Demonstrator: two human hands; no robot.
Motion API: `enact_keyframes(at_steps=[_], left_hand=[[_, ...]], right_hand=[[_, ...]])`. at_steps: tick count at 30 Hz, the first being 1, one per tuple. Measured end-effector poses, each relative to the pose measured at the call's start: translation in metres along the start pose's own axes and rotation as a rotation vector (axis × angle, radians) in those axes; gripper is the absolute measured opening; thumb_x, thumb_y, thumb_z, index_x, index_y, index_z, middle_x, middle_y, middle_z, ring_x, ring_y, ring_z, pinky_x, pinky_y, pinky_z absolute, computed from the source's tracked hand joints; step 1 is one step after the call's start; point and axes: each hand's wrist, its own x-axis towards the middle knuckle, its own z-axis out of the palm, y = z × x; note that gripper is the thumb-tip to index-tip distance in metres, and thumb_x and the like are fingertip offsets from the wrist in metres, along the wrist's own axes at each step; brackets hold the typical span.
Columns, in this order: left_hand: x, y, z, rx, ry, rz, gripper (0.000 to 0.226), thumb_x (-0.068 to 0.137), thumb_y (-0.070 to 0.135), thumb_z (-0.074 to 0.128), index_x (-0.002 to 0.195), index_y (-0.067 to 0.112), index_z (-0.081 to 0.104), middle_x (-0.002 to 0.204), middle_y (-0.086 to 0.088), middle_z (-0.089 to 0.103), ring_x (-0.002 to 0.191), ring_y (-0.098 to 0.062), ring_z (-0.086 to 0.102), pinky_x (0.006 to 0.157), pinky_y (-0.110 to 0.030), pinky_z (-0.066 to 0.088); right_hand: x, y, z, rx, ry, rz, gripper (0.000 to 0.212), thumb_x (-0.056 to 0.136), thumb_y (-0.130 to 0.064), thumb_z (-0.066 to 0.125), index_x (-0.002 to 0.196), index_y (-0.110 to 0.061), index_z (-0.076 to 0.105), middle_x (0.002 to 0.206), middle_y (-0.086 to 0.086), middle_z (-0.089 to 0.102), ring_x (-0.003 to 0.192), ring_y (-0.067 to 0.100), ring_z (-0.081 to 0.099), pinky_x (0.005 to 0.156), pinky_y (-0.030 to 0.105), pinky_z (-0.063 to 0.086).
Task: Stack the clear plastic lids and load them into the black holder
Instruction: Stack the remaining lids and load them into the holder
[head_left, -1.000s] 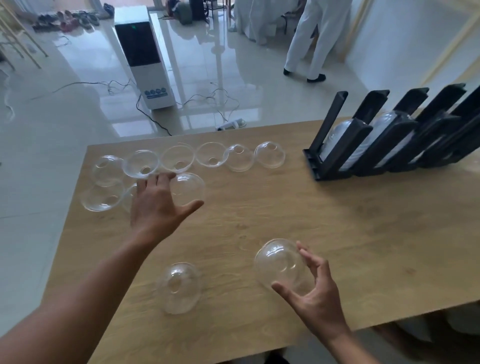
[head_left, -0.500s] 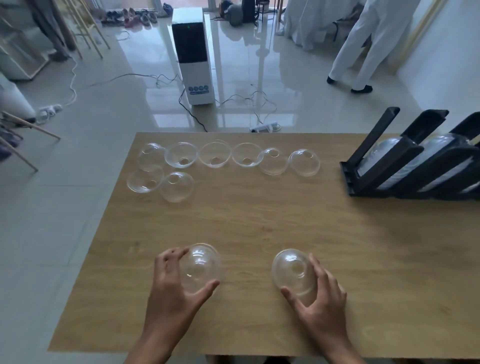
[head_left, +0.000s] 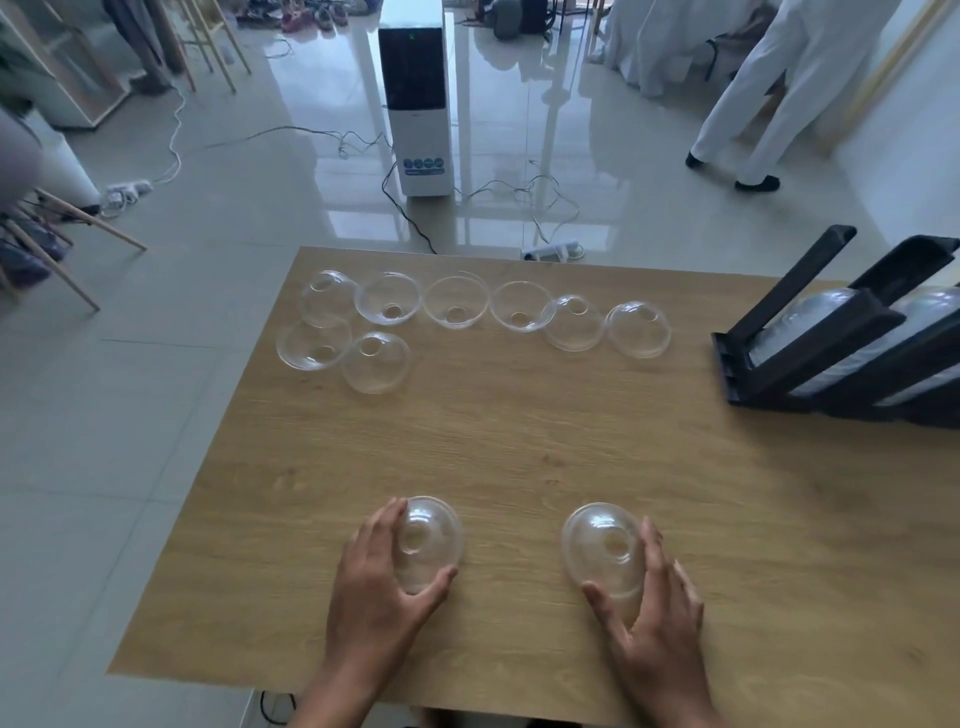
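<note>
Two clear dome lids lie near the front of the wooden table (head_left: 519, 447). My left hand (head_left: 379, 587) grips the left lid (head_left: 428, 540), fingers on its left side and thumb below it. My right hand (head_left: 652, 608) grips the right lid (head_left: 602, 545), thumb under its near edge and fingers along its right side. Several more clear lids (head_left: 457, 306) lie in a row at the table's far side, some dome up and some rim up, with two more lids (head_left: 374, 361) in front at the left. The black holder (head_left: 810, 338) stands at the far right with stacked lids in its slots.
A white and black tower appliance (head_left: 418, 98) stands on the tiled floor beyond the table, with cables and a power strip (head_left: 553, 252) around it. A person in white clothes (head_left: 774, 88) stands at the back right. Wooden chair legs (head_left: 72, 239) are at the left.
My left hand came back from the far lids to the near left lid and took hold of it. The right hand stays on its lid. The camera view shifted left.
</note>
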Motion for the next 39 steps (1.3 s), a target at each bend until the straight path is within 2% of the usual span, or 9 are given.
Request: enact_keyframes(at_steps=[6,10,14,17,22,28,32,36,39], left_hand=[[0.005,0.004,0.0,0.077,-0.004,-0.022,0.101,0.064,0.074,0.068,0.148,0.024,0.041,0.143,0.003,0.054,0.117,-0.02,0.056,0.094,-0.038,0.048],[-0.001,-0.001,0.0,-0.056,-0.004,-0.075,0.125,0.058,0.091,0.065,0.157,0.026,0.026,0.159,0.006,0.037,0.139,-0.011,0.04,0.107,-0.038,0.041],[-0.009,-0.01,-0.002,-0.168,-0.018,-0.112,0.13,0.053,0.085,0.075,0.157,0.027,0.024,0.16,0.009,0.032,0.146,-0.01,0.034,0.115,-0.036,0.036],[-0.013,-0.015,-0.006,-0.217,-0.049,-0.115,0.129,0.054,0.082,0.077,0.157,0.023,0.026,0.159,0.009,0.033,0.147,-0.01,0.032,0.116,-0.032,0.034],[-0.02,-0.022,-0.02,-0.299,-0.116,-0.138,0.128,0.055,0.078,0.081,0.157,0.032,0.019,0.156,0.029,0.023,0.144,0.004,0.028,0.111,-0.006,0.024],[-0.027,-0.035,-0.034,-0.439,-0.145,-0.202,0.127,0.048,0.072,0.091,0.153,0.041,0.027,0.149,0.031,0.038,0.14,0.006,0.037,0.113,-0.018,0.035],[-0.019,-0.04,-0.048,-0.584,-0.123,-0.214,0.097,0.064,0.064,0.087,0.145,0.043,0.039,0.144,0.022,0.053,0.131,-0.002,0.053,0.107,-0.03,0.047],[0.031,-0.041,-0.075,-0.485,0.089,-0.254,0.047,0.08,0.066,0.062,0.123,0.048,0.053,0.124,0.026,0.061,0.107,-0.001,0.064,0.081,-0.029,0.056],[0.095,-0.043,-0.09,-0.203,0.198,-0.195,0.054,0.081,0.063,0.064,0.123,0.032,0.053,0.12,0.016,0.061,0.105,-0.005,0.059,0.081,-0.032,0.05]], right_hand=[[0.004,-0.005,-0.01,-0.012,0.033,0.002,0.107,0.083,-0.085,0.043,0.157,-0.008,0.036,0.163,0.011,0.038,0.145,0.026,0.043,0.109,0.055,0.035],[0.039,-0.041,-0.02,-0.027,0.136,-0.059,0.085,0.081,-0.068,0.059,0.146,-0.014,0.051,0.153,0.007,0.05,0.133,0.029,0.052,0.101,0.05,0.035],[0.11,-0.113,-0.006,-0.056,-0.096,-0.217,0.072,0.083,-0.065,0.064,0.141,-0.023,0.052,0.134,-0.004,0.062,0.117,0.023,0.059,0.089,0.039,0.034],[0.163,-0.169,0.031,-0.124,-0.312,-0.281,0.082,0.083,-0.068,0.067,0.15,-0.027,0.041,0.142,-0.005,0.057,0.13,0.021,0.052,0.099,0.043,0.037],[0.213,-0.236,0.101,-0.093,-0.384,-0.213,0.104,0.077,-0.07,0.075,0.158,-0.02,0.033,0.154,0.002,0.047,0.141,0.027,0.043,0.112,0.048,0.035],[0.231,-0.249,0.144,-0.183,-0.405,-0.132,0.125,0.066,-0.082,0.073,0.16,-0.017,0.024,0.158,0.008,0.039,0.143,0.032,0.037,0.116,0.047,0.032],[0.232,-0.249,0.148,-0.254,-0.356,-0.167,0.105,0.069,-0.082,0.072,0.149,-0.022,0.041,0.147,0.006,0.048,0.132,0.029,0.044,0.105,0.044,0.04],[0.224,-0.24,0.139,-0.173,-0.345,-0.154,0.093,0.072,-0.075,0.075,0.142,-0.021,0.047,0.139,0.001,0.056,0.13,0.025,0.049,0.104,0.043,0.04],[0.208,-0.226,0.117,-0.045,-0.348,-0.121,0.091,0.071,-0.07,0.08,0.14,-0.02,0.048,0.136,0.0,0.06,0.127,0.023,0.055,0.104,0.043,0.046]])
